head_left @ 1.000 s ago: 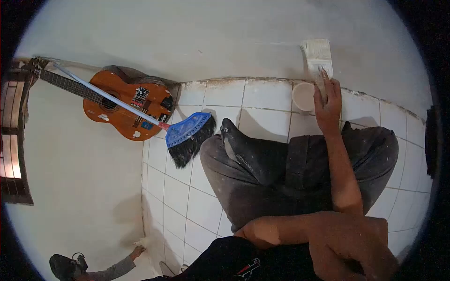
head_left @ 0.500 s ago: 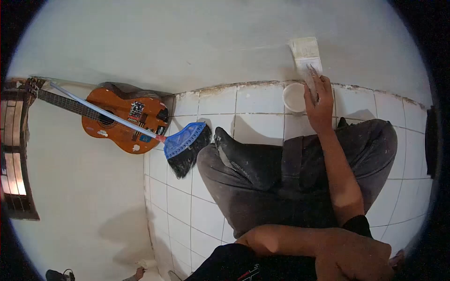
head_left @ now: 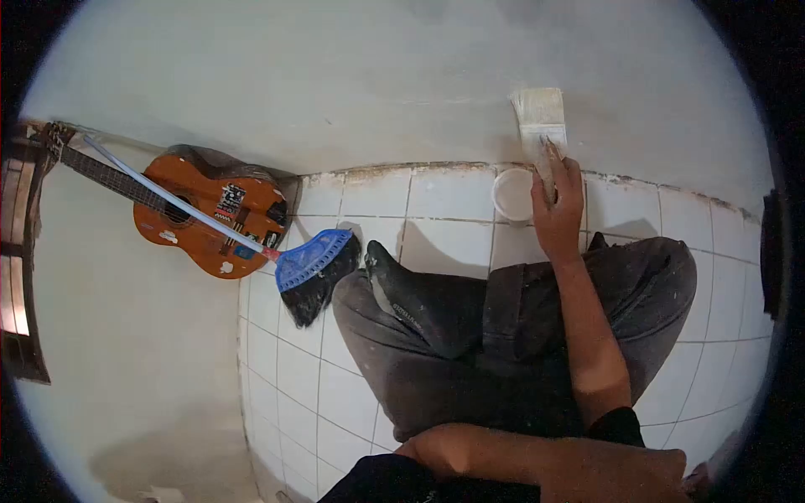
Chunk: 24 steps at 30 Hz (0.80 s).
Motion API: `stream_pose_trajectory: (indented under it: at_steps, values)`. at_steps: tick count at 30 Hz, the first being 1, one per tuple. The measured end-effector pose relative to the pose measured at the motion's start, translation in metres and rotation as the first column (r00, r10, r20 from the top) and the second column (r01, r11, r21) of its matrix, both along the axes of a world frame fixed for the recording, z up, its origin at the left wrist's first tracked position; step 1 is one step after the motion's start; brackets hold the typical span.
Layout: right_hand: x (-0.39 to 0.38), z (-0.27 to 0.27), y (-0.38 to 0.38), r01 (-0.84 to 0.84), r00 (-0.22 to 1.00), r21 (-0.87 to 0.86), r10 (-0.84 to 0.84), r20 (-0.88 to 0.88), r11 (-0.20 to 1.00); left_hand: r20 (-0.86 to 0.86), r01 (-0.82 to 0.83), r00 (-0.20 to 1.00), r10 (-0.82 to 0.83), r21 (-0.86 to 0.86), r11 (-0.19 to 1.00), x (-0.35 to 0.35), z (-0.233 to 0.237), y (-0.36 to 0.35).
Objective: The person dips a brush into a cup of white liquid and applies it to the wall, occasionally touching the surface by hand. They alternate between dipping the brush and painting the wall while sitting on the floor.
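Note:
My right hand [head_left: 559, 205] is closed around the handle of a wide paintbrush [head_left: 543, 134]. Its pale bristles [head_left: 537, 106] lie against the grey-white wall [head_left: 402, 101], pointing up, a little above the floor line. Just left of the hand, a small round white tub [head_left: 512, 194] stands on the tiles by the wall; pale contents show in it. My left arm [head_left: 495, 457] lies across my body toward the lower right. Only a blurred bit of my left hand [head_left: 696, 479] shows at its end, and its fingers cannot be made out.
My crossed legs [head_left: 453, 377] rest on the white tiled floor [head_left: 449, 194]. Left of them is a blue broom [head_left: 312, 258] with black bristles, its pole leaning across an orange guitar [head_left: 210, 210]. A barred window [head_left: 18, 285] is at far left.
The view has shifted, so the whole scene sits lower and farther left. The brush stays on the wall with its angle slightly changed. Another person's hand at the bottom left has left view.

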State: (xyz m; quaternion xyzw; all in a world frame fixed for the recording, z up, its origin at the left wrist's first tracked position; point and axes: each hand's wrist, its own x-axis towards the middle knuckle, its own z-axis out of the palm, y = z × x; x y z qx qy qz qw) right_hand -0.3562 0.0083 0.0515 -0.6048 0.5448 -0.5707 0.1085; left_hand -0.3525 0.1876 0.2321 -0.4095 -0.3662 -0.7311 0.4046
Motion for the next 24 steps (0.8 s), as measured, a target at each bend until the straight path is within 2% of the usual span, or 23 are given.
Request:
stream_pose_trajectory:
  at_steps: [5,8,10,14,15,16,17,19,20,21,24]
  values:
    - [-0.002,0.001,0.001,-0.038,0.998,0.084,0.033,0.059,0.996,-0.038,0.033,0.999,-0.035,-0.04,0.999,0.002,0.002,0.001]
    - [-0.001,-0.001,-0.002,-0.012,0.998,0.127,0.003,0.067,0.992,0.0,0.068,0.998,-0.068,-0.004,0.998,0.015,0.015,-0.021]
    - [-0.001,-0.004,0.0,0.02,1.0,0.073,-0.02,0.0,0.997,0.034,0.075,0.996,-0.076,0.041,0.996,0.025,0.024,-0.038]
    - [-0.003,-0.005,-0.004,-0.015,1.0,0.044,0.014,0.021,0.999,0.04,0.095,0.995,-0.095,0.005,0.995,0.021,0.027,-0.036]
    - [-0.004,-0.003,-0.004,-0.016,1.0,0.041,0.016,0.006,0.999,-0.086,0.102,0.993,-0.085,0.222,0.97,0.016,0.033,-0.027]
    - [-0.003,-0.003,-0.003,-0.016,1.0,0.042,0.016,-0.008,0.999,-0.204,0.131,0.978,-0.046,0.427,0.895,0.014,0.036,-0.022]
    - [-0.003,-0.004,-0.003,-0.017,1.0,0.041,0.017,-0.004,0.999,-0.201,0.129,0.979,-0.046,0.426,0.895,0.015,0.034,-0.023]
    - [-0.003,-0.007,-0.003,0.004,1.0,0.067,-0.004,0.002,0.998,-0.132,0.02,0.991,0.028,0.354,0.935,0.022,0.035,-0.034]
    - [-0.003,-0.008,-0.003,0.001,1.0,0.066,-0.001,0.008,0.998,-0.034,0.006,0.999,0.003,0.281,0.96,0.026,0.029,-0.029]
    - [-0.003,-0.009,-0.004,0.004,1.0,0.058,-0.004,-0.002,0.998,-0.028,0.003,1.0,0.005,0.277,0.961,0.031,0.024,-0.026]
    - [-0.003,-0.009,-0.002,0.003,1.0,0.046,-0.001,-0.023,0.999,0.195,-0.275,0.954,0.227,0.278,0.92,0.047,0.003,-0.013]
